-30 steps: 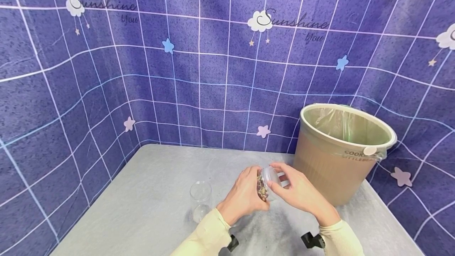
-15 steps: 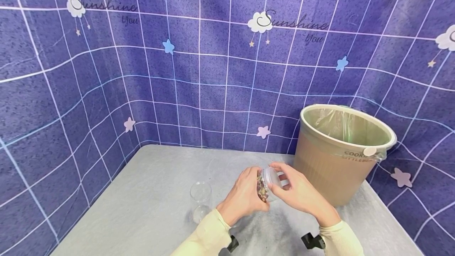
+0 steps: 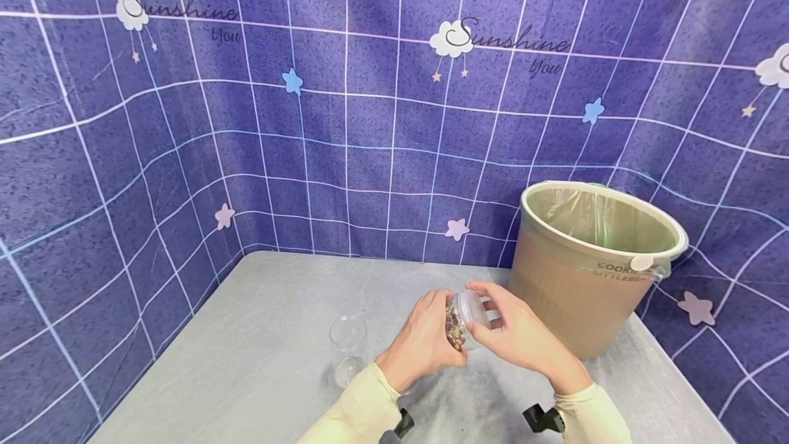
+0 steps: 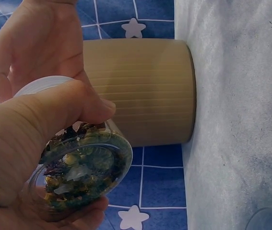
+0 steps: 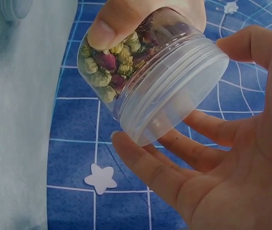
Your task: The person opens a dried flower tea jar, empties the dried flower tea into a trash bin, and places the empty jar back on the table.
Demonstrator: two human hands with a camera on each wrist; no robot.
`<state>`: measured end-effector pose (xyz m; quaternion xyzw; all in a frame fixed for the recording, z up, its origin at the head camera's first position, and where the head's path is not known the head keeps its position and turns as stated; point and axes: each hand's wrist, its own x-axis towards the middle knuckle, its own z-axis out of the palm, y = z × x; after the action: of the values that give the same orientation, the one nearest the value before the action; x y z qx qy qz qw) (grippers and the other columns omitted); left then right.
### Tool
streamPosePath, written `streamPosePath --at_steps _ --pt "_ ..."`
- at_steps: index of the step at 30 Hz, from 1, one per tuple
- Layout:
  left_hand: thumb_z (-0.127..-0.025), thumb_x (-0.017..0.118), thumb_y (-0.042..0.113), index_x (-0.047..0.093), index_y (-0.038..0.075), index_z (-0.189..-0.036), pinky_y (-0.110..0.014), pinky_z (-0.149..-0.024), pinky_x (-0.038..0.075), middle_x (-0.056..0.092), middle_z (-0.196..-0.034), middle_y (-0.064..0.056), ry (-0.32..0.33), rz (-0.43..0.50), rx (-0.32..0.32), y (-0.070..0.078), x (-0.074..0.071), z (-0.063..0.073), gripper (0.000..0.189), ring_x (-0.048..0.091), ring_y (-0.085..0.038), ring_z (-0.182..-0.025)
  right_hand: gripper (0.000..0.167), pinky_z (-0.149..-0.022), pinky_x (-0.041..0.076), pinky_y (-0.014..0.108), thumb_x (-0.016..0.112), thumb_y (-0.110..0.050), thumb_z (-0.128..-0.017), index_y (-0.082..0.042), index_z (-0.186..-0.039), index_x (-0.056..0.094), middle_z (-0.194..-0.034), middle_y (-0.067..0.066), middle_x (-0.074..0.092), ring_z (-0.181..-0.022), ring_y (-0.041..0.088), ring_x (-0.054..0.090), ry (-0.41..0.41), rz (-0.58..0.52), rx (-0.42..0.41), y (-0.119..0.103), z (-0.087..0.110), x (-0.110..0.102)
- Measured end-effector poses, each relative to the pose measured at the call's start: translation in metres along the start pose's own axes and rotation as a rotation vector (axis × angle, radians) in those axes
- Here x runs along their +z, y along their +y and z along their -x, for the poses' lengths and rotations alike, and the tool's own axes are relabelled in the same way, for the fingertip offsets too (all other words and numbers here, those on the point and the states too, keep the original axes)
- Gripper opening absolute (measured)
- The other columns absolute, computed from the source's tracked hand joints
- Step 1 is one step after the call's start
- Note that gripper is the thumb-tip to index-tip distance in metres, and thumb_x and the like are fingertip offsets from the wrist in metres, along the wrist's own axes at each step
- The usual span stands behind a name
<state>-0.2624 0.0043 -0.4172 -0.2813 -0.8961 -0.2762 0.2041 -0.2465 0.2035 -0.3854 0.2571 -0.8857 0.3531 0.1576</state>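
Note:
Tilted over the table, a clear plastic jar (image 3: pixel 457 329) holds dried flowers. Yellowish buds and dark red rosebuds (image 5: pixel 107 61) show through its wall in the right wrist view. My left hand (image 3: pixel 421 336) grips the jar's body, its thumb (image 4: pixel 85 103) across the side. A translucent screw lid (image 5: pixel 174 91) sits on the jar's mouth, facing right. Thumb and fingertips of my right hand (image 3: pixel 514 327) hold the lid at opposite sides of its rim, with the palm off its flat top. The left fingers are partly hidden behind the jar in the head view.
A clear, lidless container (image 3: pixel 348 351) stands on the grey table (image 3: pixel 259 334) left of my left hand. Behind my right hand stands a tall beige bin (image 3: pixel 573 293) with a plastic liner. A blue-purple gridded cloth (image 3: pixel 370 122) surrounds the table's back and sides.
The right thumb has shifted slightly along the lid's rim. My left hand and the jar stay nearly in place.

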Motion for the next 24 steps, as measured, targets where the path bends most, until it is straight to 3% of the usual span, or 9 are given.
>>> streamPosePath --at_steps 17,24 --pt "-0.050 0.094 0.028 0.056 0.006 -0.130 -0.030 -0.095 0.052 0.063 -0.114 -0.002 0.006 0.007 0.002 0.0002 -0.0005 0.0001 0.091 0.060 -0.018 -0.106 0.062 -0.078 0.061 0.034 0.077 -0.012 -0.085 -0.014 -0.143 0.053 -0.130 0.009 0.064 -0.101 0.026 0.070 -0.026 -0.054 -0.015 0.0011 0.0016 -0.0016" --pt "-0.050 0.095 0.028 0.055 0.005 -0.131 -0.031 -0.096 0.052 0.063 -0.116 -0.002 -0.005 0.011 -0.010 0.0009 -0.0004 0.0001 0.093 0.061 -0.019 -0.107 0.063 -0.080 0.061 0.033 0.076 -0.009 -0.084 -0.013 -0.143 0.053 -0.132 0.006 0.063 -0.108 0.026 0.067 -0.011 -0.052 -0.058 0.0025 0.0023 -0.0015"
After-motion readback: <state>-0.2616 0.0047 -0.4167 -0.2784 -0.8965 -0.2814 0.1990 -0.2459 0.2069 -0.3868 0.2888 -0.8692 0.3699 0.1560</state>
